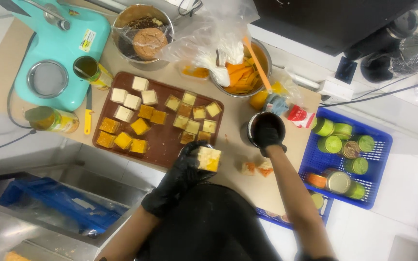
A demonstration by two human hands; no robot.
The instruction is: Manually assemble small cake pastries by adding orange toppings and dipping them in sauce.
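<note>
**Left hand gripping a cake cube, right hand reaching into a dark cup**

The left hand, in a black glove, is grasping a pale cake cube with a yellow face, holding it just off the brown tray at about the tray's five o'clock corner. The right hand, also gloved, is pressing down into the mouth of a dark cup sitting at three o'clock from the tray; whether its fingers are clenched on something inside or loose, I cannot tell.

More cubes, some white, some orange-coated, are lying on the tray. Two small coated pieces are resting on the bare counter at six o'clock from the cup.

What could be going wrong, as a judgement: the cube is being pinched near the counter's front edge, so a soft crumb giving way could be dropping it to the floor. The cup is standing close to the blue basket of tins; a push from the wrist could be tipping it over.

The cup's contents are hidden by the glove, and the person's dark clothing is covering the lower counter edge
</note>
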